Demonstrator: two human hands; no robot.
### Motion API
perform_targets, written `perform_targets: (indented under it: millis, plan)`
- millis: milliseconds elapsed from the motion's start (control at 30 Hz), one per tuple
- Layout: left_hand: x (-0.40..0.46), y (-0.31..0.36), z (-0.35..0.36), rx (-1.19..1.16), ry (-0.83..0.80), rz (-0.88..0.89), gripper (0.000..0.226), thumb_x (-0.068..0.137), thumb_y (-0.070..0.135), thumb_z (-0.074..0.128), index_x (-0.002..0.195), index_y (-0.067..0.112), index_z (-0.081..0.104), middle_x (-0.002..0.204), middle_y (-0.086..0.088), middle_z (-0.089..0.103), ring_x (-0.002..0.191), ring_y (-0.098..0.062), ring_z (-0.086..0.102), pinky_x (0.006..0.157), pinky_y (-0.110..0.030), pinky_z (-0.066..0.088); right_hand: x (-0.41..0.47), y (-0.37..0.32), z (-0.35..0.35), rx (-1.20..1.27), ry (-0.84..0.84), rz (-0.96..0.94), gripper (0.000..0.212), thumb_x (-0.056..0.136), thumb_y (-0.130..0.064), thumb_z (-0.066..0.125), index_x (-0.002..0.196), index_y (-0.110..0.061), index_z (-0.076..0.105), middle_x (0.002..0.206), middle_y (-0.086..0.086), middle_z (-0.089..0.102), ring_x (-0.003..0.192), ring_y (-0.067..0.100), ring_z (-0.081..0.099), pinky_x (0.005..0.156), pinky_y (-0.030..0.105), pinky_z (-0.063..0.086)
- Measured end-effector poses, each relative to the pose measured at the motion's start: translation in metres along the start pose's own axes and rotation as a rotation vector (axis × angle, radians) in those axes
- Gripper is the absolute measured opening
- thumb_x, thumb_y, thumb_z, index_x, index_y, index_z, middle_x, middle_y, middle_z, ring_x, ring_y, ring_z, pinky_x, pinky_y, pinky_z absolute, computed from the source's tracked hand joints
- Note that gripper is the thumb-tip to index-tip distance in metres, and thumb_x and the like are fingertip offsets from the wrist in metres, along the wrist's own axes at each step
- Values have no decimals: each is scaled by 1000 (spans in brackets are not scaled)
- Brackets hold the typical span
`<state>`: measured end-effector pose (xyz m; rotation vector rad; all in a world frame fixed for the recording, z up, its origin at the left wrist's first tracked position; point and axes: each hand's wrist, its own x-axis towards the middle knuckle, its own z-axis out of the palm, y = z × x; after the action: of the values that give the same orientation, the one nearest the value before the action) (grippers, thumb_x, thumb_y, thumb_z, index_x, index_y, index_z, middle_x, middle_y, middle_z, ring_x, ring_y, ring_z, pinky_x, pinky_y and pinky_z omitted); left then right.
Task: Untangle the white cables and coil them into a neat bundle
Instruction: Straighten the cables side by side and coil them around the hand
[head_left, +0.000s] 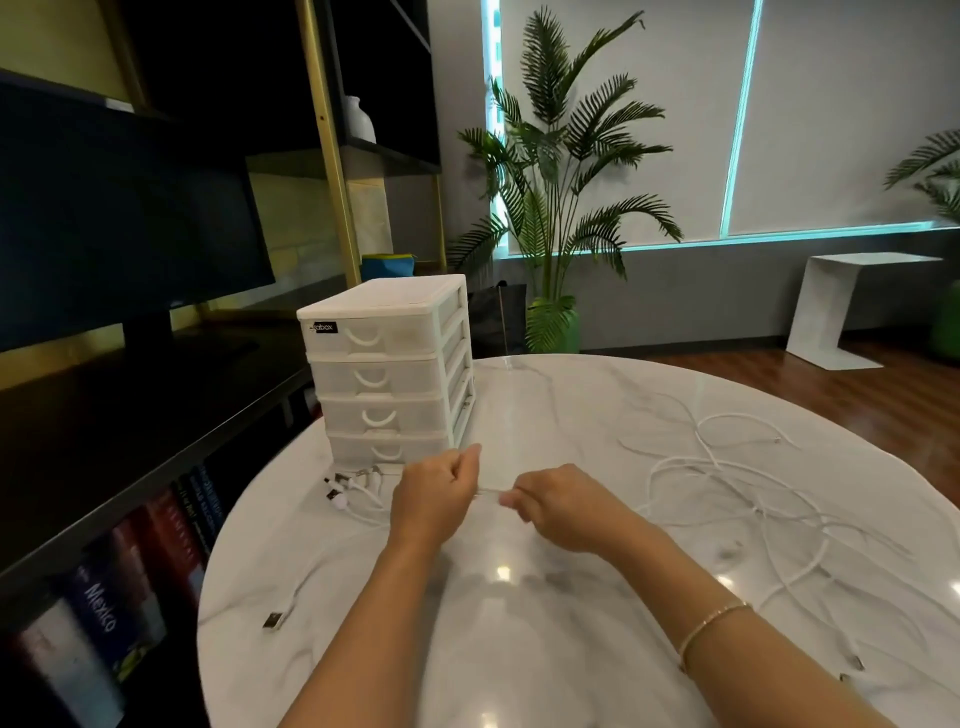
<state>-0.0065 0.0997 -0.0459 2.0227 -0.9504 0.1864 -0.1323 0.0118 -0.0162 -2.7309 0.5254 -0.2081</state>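
Drawer unit (387, 369) beside hands, white cables (727, 499) tangled right, table (519, 649)

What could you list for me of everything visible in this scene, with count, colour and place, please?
cable tangle: several, white, table right
connector cluster: several plugs, white, beside drawer unit base
loose plug: one, metal-tipped, table left edge
drawer unit: one, white, four drawers, table far left
table: one, white marble, round
monitor: one, black, left desk
books: several, mixed colours, under desk
palm: one, green, by window
vase: one, white, shelf
side table: one, white, far right
hands: left and right, each pinching a cable stretched between them
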Motion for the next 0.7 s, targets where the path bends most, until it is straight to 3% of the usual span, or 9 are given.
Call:
perform_targets:
  millis: [133, 267, 433, 500, 567, 700]
  plan:
    - [1, 5, 2, 48, -64, 27, 50, 96, 34, 47, 50, 17, 33, 50, 2, 39, 56, -18, 39, 55, -31, 29, 4, 12, 5, -40, 81, 93, 35, 99, -45, 34, 81, -19, 48, 85, 6, 61, 82, 24, 55, 71, 32, 41]
    - [1, -6, 2, 76, -41, -38, 50, 96, 36, 43, 51, 15, 38, 52, -1, 46, 56, -19, 44, 52, -30, 30, -1, -3, 3, -5, -116, 64, 38, 100, -43, 34, 90, -16, 60, 107, 6, 64, 93, 21, 55, 81, 30, 40]
    - [1, -5, 0, 136, 34, -26, 54, 98, 41, 37, 51, 16, 35, 49, 1, 41, 53, -17, 40, 46, -28, 24, -13, -1, -15, 58, -244, -12, 37, 101, -35, 36, 111, -12, 63, 99, -2, 54, 89, 11, 46, 73, 19, 35]
    - [0, -5, -1, 166, -1, -15, 52, 98, 47, 35, 54, 18, 38, 54, 2, 46, 58, -17, 45, 47, -25, 25, -13, 6, -18, 62, -171, 16, 37, 101, -32, 36, 109, -11, 64, 105, 2, 59, 89, 10, 45, 69, 17, 35]
    - [0, -3, -2, 191, -67, 22, 51, 96, 52, 31, 58, 20, 42, 60, 1, 53, 63, -18, 50, 50, -27, 29, -11, 18, -22, 99, -61, 83, 37, 102, -31, 35, 105, -10, 65, 109, 4, 60, 92, 13, 47, 76, 22, 34]
    - [0, -2, -12, 310, -140, 119, 56, 93, 58, 24, 78, 15, 57, 77, -2, 65, 77, -22, 59, 64, -30, 39, -9, 41, -27, 292, 104, 213, 35, 101, -32, 36, 93, -13, 64, 99, 0, 55, 92, 15, 48, 80, 25, 33]
